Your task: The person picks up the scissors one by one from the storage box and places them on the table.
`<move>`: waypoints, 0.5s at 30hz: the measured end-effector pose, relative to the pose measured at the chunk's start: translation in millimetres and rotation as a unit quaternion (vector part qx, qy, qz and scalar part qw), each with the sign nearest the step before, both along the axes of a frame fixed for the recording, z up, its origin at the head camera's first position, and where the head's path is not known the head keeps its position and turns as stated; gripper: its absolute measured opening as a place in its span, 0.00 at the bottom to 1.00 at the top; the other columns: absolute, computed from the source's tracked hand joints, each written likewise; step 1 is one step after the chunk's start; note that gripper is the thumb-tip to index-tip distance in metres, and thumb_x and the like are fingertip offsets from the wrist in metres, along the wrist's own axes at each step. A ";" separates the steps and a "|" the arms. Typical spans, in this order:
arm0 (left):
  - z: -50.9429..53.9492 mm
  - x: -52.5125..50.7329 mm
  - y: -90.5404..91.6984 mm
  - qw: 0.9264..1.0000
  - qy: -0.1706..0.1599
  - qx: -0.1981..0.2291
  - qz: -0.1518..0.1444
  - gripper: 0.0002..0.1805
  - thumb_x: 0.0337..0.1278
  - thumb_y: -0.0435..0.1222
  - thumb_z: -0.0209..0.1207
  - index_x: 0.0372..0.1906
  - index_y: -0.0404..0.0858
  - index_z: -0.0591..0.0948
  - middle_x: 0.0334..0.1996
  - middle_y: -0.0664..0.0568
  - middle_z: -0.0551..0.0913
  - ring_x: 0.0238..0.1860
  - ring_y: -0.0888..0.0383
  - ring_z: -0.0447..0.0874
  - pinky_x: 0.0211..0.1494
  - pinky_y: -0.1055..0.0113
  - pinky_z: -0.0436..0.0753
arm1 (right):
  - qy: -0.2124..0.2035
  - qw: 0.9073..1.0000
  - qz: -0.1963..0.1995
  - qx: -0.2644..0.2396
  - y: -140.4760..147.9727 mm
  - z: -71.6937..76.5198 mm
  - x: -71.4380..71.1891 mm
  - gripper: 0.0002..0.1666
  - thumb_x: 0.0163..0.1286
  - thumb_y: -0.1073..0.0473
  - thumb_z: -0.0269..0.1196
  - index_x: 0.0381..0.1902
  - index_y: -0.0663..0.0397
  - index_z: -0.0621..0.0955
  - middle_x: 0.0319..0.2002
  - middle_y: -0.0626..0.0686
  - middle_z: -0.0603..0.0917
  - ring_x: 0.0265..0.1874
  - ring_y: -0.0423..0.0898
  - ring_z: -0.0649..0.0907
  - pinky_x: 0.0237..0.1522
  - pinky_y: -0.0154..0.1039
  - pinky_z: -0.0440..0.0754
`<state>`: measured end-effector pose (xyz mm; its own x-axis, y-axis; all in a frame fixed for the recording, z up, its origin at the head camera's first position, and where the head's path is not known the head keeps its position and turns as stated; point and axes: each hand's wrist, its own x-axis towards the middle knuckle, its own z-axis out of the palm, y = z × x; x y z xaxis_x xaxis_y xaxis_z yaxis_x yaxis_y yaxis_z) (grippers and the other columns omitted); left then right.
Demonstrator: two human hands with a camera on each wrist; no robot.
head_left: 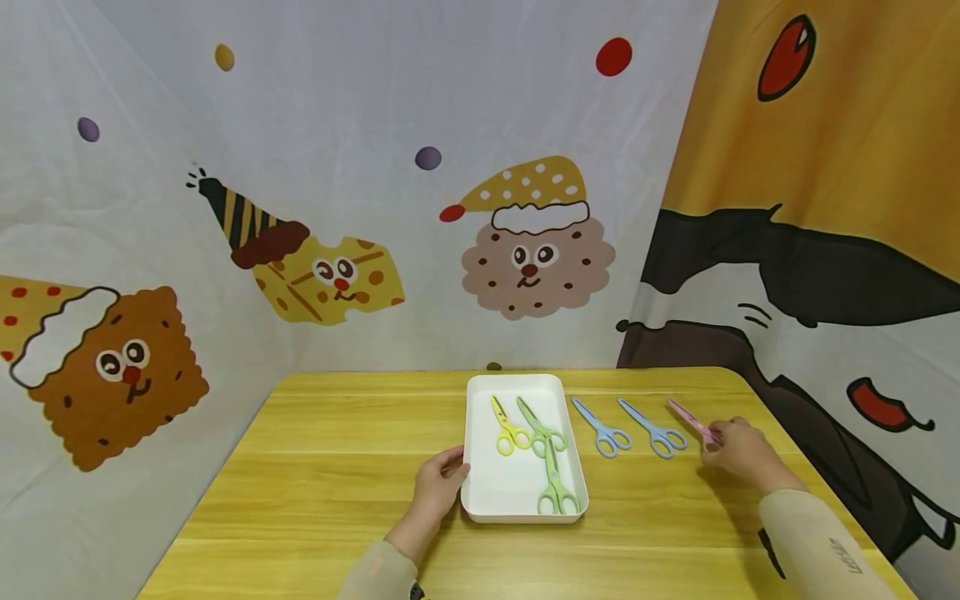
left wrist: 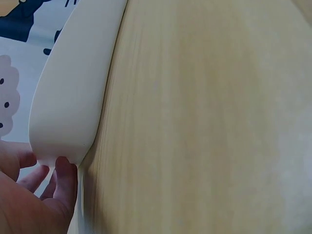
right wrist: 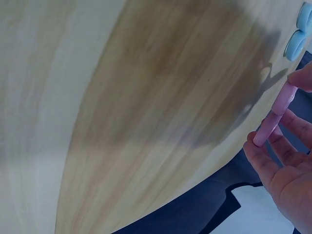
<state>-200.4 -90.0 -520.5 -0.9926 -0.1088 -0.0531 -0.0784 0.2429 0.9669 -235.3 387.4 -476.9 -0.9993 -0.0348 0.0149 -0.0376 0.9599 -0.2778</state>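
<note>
My left hand [head_left: 438, 483] grips the left side of a white tray [head_left: 480, 492], with thumb and fingers at its wall [left wrist: 73, 97] in the left wrist view. Inside the tray lie yellow scissors [head_left: 512, 435] and two green pairs, an upper one [head_left: 537, 427] and a lower one [head_left: 552, 479], which overlap. At the right of the table, my right hand [head_left: 742, 454] pinches pink scissors [head_left: 692, 418] by the handles. The right wrist view shows the pink handles [right wrist: 275, 114] between thumb and fingers, raised above the tabletop.
Two pairs of blue scissors, one nearer the tray [head_left: 603, 433] and one further right [head_left: 656, 433], lie between the tray and my right hand. The wooden table [head_left: 337, 467] meets a printed cloth backdrop [head_left: 375, 108] behind and at the sides.
</note>
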 end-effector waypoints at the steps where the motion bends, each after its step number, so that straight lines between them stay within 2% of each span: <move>1: 0.0 0.1 0.0 1.000 0.000 -0.001 0.000 0.18 0.57 0.29 0.59 0.54 0.29 0.78 0.47 0.38 0.82 0.47 0.49 0.82 0.49 0.63 0.84 | 0.000 1.000 0.001 0.002 0.6 0.2 0.2 0.30 0.48 0.55 0.68 0.44 0.74 0.77 0.31 0.60 0.73 0.27 0.54 0.71 0.30 0.49 0.73; 9: -0.7 0.0 -0.7 1.000 0.010 0.001 -0.006 0.18 0.57 0.28 0.59 0.54 0.28 0.78 0.47 0.37 0.82 0.47 0.48 0.82 0.49 0.63 0.84 | 0.000 1.000 0.003 0.006 6.9 -2.5 -0.2 0.28 0.48 0.56 0.68 0.43 0.73 0.78 0.30 0.61 0.74 0.27 0.54 0.71 0.30 0.49 0.73; 15: -1.0 0.3 -0.9 1.000 0.013 0.001 -0.009 0.18 0.57 0.27 0.59 0.54 0.27 0.78 0.47 0.36 0.82 0.47 0.47 0.82 0.49 0.63 0.84 | -0.026 1.000 -0.008 0.009 12.6 -4.8 -2.3 0.29 0.46 0.56 0.68 0.43 0.73 0.77 0.30 0.60 0.73 0.28 0.54 0.71 0.30 0.48 0.72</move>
